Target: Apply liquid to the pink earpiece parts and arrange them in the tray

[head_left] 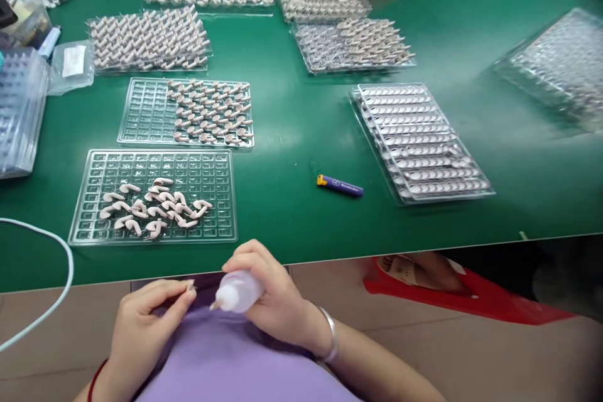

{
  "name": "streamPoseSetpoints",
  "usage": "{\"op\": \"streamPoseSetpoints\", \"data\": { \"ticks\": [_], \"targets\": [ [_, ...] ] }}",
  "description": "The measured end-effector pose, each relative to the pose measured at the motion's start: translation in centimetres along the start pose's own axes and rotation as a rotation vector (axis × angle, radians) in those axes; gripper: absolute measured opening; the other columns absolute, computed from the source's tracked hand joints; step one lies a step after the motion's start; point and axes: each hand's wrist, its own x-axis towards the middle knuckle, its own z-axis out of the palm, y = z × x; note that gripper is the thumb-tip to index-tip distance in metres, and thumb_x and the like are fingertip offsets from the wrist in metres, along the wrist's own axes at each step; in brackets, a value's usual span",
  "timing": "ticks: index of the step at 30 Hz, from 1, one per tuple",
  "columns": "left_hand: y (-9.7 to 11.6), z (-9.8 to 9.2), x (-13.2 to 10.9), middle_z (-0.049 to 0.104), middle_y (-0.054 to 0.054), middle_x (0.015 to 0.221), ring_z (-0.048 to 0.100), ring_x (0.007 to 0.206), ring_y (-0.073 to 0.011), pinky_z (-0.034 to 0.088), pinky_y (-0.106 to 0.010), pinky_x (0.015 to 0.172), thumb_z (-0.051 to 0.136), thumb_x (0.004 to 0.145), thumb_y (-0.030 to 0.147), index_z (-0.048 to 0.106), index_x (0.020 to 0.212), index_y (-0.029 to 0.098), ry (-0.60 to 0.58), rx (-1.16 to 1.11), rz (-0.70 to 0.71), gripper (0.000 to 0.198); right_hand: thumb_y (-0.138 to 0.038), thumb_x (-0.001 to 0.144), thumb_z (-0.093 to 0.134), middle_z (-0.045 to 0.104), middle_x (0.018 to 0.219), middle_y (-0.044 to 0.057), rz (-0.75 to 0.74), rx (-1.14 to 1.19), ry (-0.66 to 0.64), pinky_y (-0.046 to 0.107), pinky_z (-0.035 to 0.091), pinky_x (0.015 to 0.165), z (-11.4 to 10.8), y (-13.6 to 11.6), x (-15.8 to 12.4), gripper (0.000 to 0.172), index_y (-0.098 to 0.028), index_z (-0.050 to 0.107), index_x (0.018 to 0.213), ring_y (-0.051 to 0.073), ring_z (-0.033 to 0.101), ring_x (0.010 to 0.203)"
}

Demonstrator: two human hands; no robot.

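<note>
Head view: the left hand (141, 323) pinches a small pale part (191, 286) between thumb and forefinger. The right hand (277, 301) has its fingers wrapped around a translucent bottle (245, 292); the nozzle (215, 305) faces the left hand's side, near the part but apart from it. Both hands are near the close edge of the green bench (282, 226). Beyond the left hand, a clear tray (207, 173) carries loose pale pieces (157, 211). A purple lighter (346, 186) lies farther right.
</note>
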Motion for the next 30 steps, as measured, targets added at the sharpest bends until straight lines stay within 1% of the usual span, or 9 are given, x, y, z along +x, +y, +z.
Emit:
{"op": "streamPoseSetpoints", "data": {
  "ticks": [2, 4, 6, 8, 12, 16, 21, 26, 30],
  "targets": [
    [0.3, -0.6, -0.1, 0.076, -0.004, 0.081, 0.069, 0.07, -0.0193, 0.056, -0.026, 0.068, 0.075, 0.074, 0.03, 0.079, 0.08, 0.029, 0.091, 0.164, 0.275, 0.008, -0.017, 0.082, 0.07, 0.058, 0.088, 0.002, 0.035, 0.03, 0.065, 0.029, 0.051, 0.067, -0.9, -0.1, 0.3, 0.025, -0.024, 0.056, 0.102, 0.017, 0.056, 0.078],
    [0.8, -0.9, -0.1, 0.075, -0.002, 0.08, 0.068, 0.066, -0.0165, 0.055, -0.024, 0.065, 0.073, 0.076, 0.025, 0.079, 0.087, 0.03, 0.153, 0.258, 0.465, 0.013, -0.017, 0.082, 0.07, 0.057, 0.087, 0.001, 0.055, 0.028, 0.141, 0.029, 0.049, 0.067, -1.5, 0.0, 0.5, 0.023, -0.024, 0.056, 0.098, 0.017, 0.055, 0.075],
    [1.3, -1.1, 0.1, 0.075, -0.001, 0.081, 0.067, 0.065, -0.0147, 0.055, -0.023, 0.064, 0.072, 0.077, 0.021, 0.077, 0.092, 0.03, 0.188, 0.323, 0.565, 0.018, -0.018, 0.082, 0.07, 0.056, 0.087, 0.001, 0.076, 0.036, 0.188, 0.028, 0.048, 0.066, -1.8, 0.0, 0.5, 0.021, -0.023, 0.056, 0.096, 0.015, 0.054, 0.073],
    [1.8, -1.3, 0.6, 0.074, 0.0, 0.082, 0.067, 0.065, -0.0138, 0.055, -0.022, 0.065, 0.071, 0.079, 0.021, 0.076, 0.095, 0.029, 0.194, 0.378, 0.619, 0.019, -0.019, 0.082, 0.07, 0.055, 0.087, 0.0, 0.101, 0.053, 0.205, 0.027, 0.048, 0.065, -1.8, 0.2, 0.4, 0.02, -0.023, 0.056, 0.095, 0.015, 0.054, 0.072],
    [4.0, -2.3, 3.5, 0.074, 0.0, 0.081, 0.068, 0.067, -0.0143, 0.055, -0.023, 0.068, 0.068, 0.082, 0.024, 0.076, 0.09, 0.027, 0.198, 0.468, 0.722, 0.012, -0.021, 0.081, 0.07, 0.056, 0.086, 0.0, 0.134, 0.092, 0.208, 0.026, 0.047, 0.063, -1.7, 0.7, 0.5, 0.019, -0.023, 0.057, 0.094, 0.014, 0.054, 0.071],
    [7.7, -3.4, 8.5, 0.075, 0.0, 0.083, 0.069, 0.075, -0.0168, 0.052, -0.027, 0.075, 0.066, 0.085, 0.032, 0.076, 0.082, 0.026, 0.277, 0.548, 0.74, 0.012, -0.022, 0.082, 0.07, 0.056, 0.085, 0.0, 0.13, 0.101, 0.233, 0.025, 0.046, 0.062, -1.6, 0.9, 0.6, 0.016, -0.023, 0.057, 0.092, 0.014, 0.054, 0.07],
    [11.6, -4.5, 14.5, 0.075, -0.001, 0.081, 0.067, 0.073, -0.0194, 0.051, -0.029, 0.068, 0.068, 0.079, 0.043, 0.076, 0.083, 0.023, 0.228, 0.527, 0.64, 0.022, -0.022, 0.081, 0.069, 0.055, 0.084, -0.001, 0.153, 0.116, 0.253, 0.024, 0.044, 0.059, -1.7, 1.0, 0.7, 0.016, -0.023, 0.057, 0.092, 0.013, 0.053, 0.068],
    [12.9, -6.2, 21.8, 0.075, -0.004, 0.088, 0.067, 0.082, -0.0236, 0.05, -0.034, 0.079, 0.066, 0.079, 0.04, 0.076, 0.087, 0.021, 0.297, 0.647, 0.584, 0.022, -0.022, 0.08, 0.069, 0.055, 0.084, -0.001, 0.15, 0.127, 0.255, 0.024, 0.045, 0.06, -1.7, 1.2, 0.8, 0.017, -0.023, 0.058, 0.093, 0.013, 0.053, 0.068],
    [12.7, -7.0, 26.8, 0.074, -0.004, 0.089, 0.066, 0.09, -0.0257, 0.048, -0.035, 0.084, 0.06, 0.081, 0.035, 0.075, 0.082, 0.022, 0.245, 0.72, 0.604, 0.02, -0.021, 0.079, 0.069, 0.055, 0.083, -0.001, 0.142, 0.114, 0.271, 0.023, 0.045, 0.059, -1.7, 1.3, 0.8, 0.017, -0.024, 0.058, 0.092, 0.013, 0.053, 0.067]
  ]
}}
